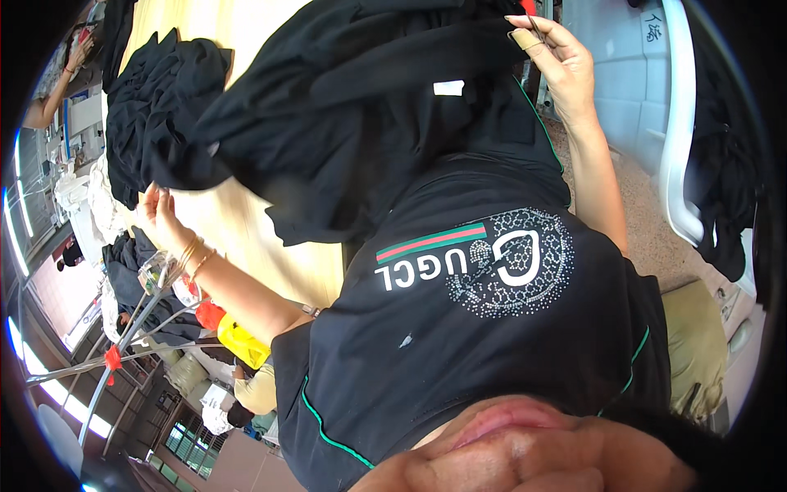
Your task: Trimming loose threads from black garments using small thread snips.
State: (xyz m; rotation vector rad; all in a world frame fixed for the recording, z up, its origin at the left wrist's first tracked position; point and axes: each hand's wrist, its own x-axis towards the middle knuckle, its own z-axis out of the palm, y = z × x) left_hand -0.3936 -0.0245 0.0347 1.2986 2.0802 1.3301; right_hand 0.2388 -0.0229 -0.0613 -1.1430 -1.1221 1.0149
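Observation:
A black garment (328, 107) is stretched between my two hands over the pale table, its folds partly blurred, with a small white label (448, 88) on it. My left hand (161, 215), a bracelet on its wrist, pinches the garment's edge at the left. At the upper right, my right hand (561, 66) is closed at the other end of the cloth, with a thin dark metal tool (536, 31) between its fingers. The tool's exact kind is hard to make out. One fingertip of that hand wears a tan cover (527, 39).
A heap of black cloth (160, 98) lies on the pale wooden table (307, 266) at the left. A light-blue plastic bin (623, 90) stands at the right. Metal rails (135, 328) cross the lower left. Another person's arm (53, 94) shows at the far left.

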